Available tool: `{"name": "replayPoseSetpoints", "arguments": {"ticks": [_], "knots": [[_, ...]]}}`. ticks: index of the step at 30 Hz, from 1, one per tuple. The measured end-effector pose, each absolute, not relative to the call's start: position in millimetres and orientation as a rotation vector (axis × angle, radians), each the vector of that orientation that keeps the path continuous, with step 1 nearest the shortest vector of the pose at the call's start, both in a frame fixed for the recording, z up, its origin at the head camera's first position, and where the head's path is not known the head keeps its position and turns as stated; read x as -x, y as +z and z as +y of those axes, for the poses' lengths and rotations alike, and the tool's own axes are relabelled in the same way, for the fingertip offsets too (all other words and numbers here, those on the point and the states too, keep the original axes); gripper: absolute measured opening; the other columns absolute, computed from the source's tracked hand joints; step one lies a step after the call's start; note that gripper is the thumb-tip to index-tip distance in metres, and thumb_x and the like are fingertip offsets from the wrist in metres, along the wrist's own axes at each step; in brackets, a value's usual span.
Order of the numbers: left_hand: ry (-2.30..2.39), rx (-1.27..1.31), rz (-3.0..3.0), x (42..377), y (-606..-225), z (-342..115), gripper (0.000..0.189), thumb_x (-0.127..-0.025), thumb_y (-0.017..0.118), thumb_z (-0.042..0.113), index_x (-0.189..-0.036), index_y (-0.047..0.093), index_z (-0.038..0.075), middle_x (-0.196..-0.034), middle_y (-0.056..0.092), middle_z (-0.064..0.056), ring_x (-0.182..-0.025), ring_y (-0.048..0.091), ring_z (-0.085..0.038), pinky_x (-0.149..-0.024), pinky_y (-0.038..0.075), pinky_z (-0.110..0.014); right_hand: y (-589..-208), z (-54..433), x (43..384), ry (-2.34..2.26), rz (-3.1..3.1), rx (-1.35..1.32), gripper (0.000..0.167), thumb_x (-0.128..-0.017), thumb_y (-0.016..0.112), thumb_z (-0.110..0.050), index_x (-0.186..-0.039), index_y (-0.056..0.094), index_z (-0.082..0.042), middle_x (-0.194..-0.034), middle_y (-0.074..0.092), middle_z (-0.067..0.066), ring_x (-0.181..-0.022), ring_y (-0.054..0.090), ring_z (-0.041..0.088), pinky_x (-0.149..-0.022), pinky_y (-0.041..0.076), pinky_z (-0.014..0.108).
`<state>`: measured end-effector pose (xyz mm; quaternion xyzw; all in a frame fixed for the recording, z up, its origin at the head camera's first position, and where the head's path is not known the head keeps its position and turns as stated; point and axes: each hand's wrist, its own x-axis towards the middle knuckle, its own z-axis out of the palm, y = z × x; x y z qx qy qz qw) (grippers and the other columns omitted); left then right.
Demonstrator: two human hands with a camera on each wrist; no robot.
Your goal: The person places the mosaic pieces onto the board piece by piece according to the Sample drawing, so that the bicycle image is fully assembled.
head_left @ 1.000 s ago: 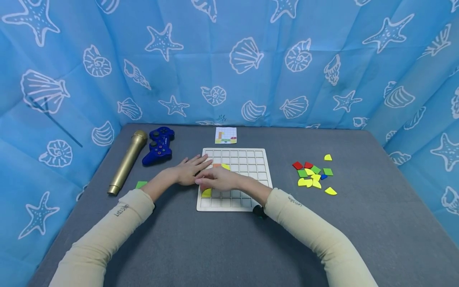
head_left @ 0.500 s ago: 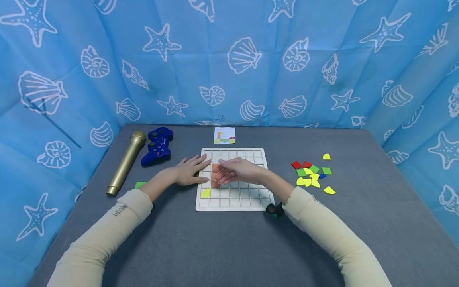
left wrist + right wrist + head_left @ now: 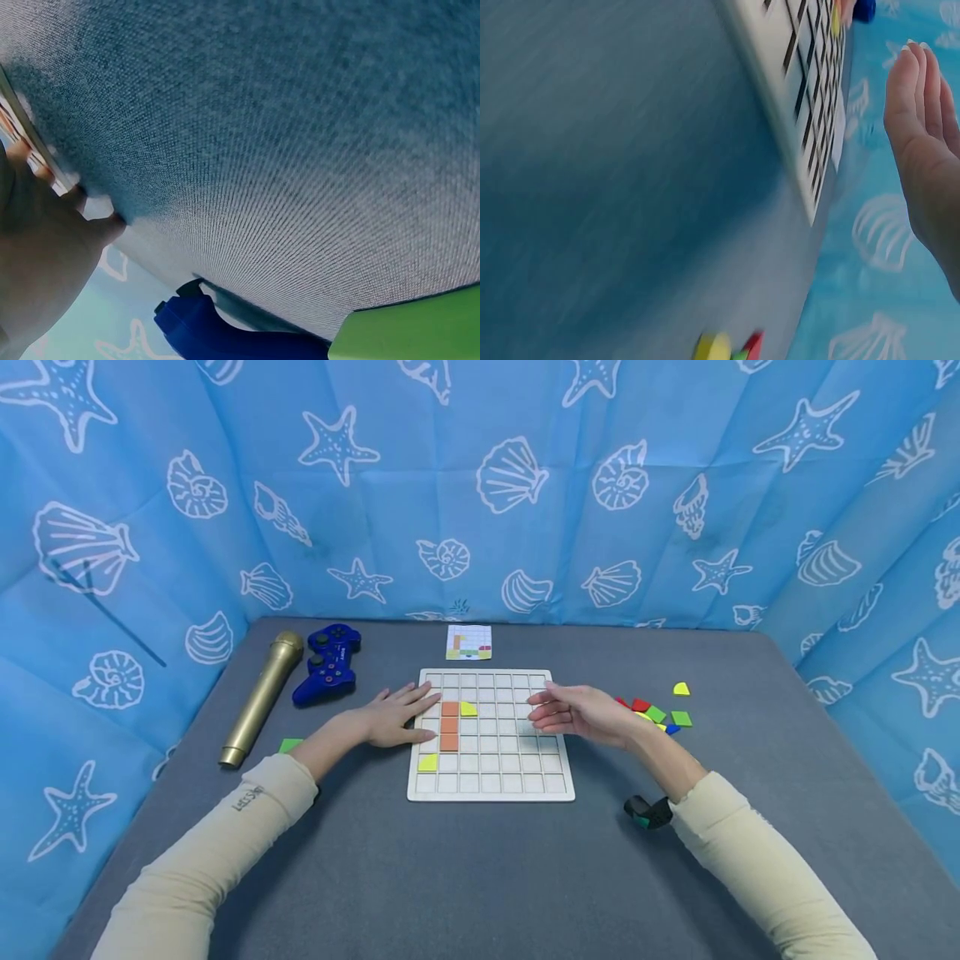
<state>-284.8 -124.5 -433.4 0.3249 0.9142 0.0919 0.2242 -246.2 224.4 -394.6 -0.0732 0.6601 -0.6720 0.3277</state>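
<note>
Three orange tiles (image 3: 449, 726) look light and stiff, best pinched edgewise, while our left fingers (image 3: 423, 705) spread and right fingers (image 3: 901, 94) extend, empty.

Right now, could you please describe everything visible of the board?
The board is pale, squarish, perhaps wooden, and lies flat on the table, with a plain rim around a grid of cells. Three orange tiles form a column toward its left; one yellow tile lies right of the top one, another lower left. The left hand rests on its left edge; the right hand hovers over its right.
</note>
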Motion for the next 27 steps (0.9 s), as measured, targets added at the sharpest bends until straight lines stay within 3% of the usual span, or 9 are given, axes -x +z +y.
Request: {"name": "replayPoseSetpoints", "arguments": {"ticks": [10,18,22,27], "knots": [[0.245,-0.889,2.527,284,-433,-124,0.077,-0.096,0.040,0.058,-0.155,0.007,0.022,-0.159,-0.001,-0.007,-0.144,-0.002,-0.030,-0.109,0.002,-0.059,-396,288,234,-1.821,1.796,0.083,0.068,-0.103,0.038,-0.040,-0.141,0.026,0.015,-0.112,0.060,0.013,-0.107,0.060,0.021,-0.102,0.034,0.045],[0.253,-0.886,2.528,283,-432,-123,0.077,-0.096,0.041,0.058,-0.155,0.008,0.021,-0.159,0.000,-0.008,-0.144,-0.001,-0.031,-0.109,0.001,-0.058,-394,341,224,-1.928,1.761,0.071,0.052,-0.104,0.037,-0.034,-0.133,0.041,0.010,-0.113,0.061,0.016,-0.110,0.060,0.025,-0.097,0.041,0.037],[0.257,-0.883,2.528,283,-431,-123,0.077,-0.096,0.041,0.058,-0.155,0.007,0.021,-0.159,-0.001,-0.008,-0.143,-0.002,-0.031,-0.109,0.001,-0.058,-397,363,217,-1.962,1.764,0.015,0.040,-0.104,0.039,-0.033,-0.124,0.054,-0.001,-0.110,0.062,0.013,-0.106,0.062,0.021,-0.096,0.043,0.035],[0.265,-0.887,2.527,284,-432,-124,0.077,-0.097,0.041,0.057,-0.155,0.008,0.020,-0.159,-0.001,-0.009,-0.143,-0.002,-0.032,-0.109,0.000,-0.059,-404,380,209,-1.730,2.093,-0.043,0.060,-0.103,0.039,-0.039,-0.139,0.037,0.009,-0.117,0.059,0.016,-0.102,0.062,0.012,-0.091,0.047,0.031]]}}
